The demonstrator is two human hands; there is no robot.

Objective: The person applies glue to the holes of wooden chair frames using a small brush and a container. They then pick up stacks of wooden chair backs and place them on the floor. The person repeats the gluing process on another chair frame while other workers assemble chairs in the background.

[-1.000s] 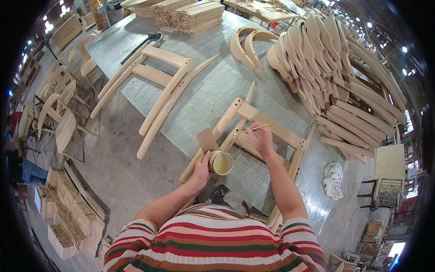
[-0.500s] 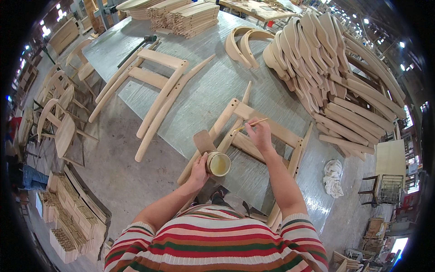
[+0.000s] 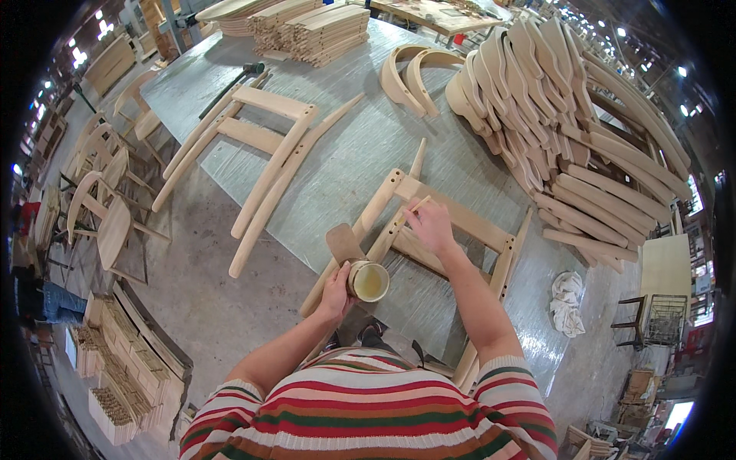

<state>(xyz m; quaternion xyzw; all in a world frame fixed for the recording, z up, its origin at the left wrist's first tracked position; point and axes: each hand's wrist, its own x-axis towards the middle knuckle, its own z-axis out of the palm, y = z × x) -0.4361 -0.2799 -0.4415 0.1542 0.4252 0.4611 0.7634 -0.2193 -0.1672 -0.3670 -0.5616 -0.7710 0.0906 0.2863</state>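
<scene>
My left hand [image 3: 335, 293] is wrapped round a pale cup [image 3: 369, 281] of yellowish liquid. Against the cup's far side shows a flat brown piece [image 3: 345, 243]; whether my hand holds it too, I cannot tell. My right hand [image 3: 430, 226] pinches a thin wooden stick [image 3: 418, 205]. The stick's lower end is over or against a slanted bar with dark holes, part of the pale wooden chair frame [image 3: 452, 205] on the table before me. My fingers partly hide that end. More dark holes dot the frame's corners.
On the grey sheet-covered table [image 3: 345, 169] lie a second chair frame [image 3: 268, 138], a dark-headed mallet [image 3: 230, 88], curved wooden parts [image 3: 418, 80] and a large stack of curved pieces [image 3: 529, 100]. A white cloth [image 3: 566, 303] sits at right. Chairs [image 3: 115, 222] stand on the floor at left.
My right hand has shifted slightly left, and the stick has swung from pointing right to a steeper slant. The cup is nearly where it was.
</scene>
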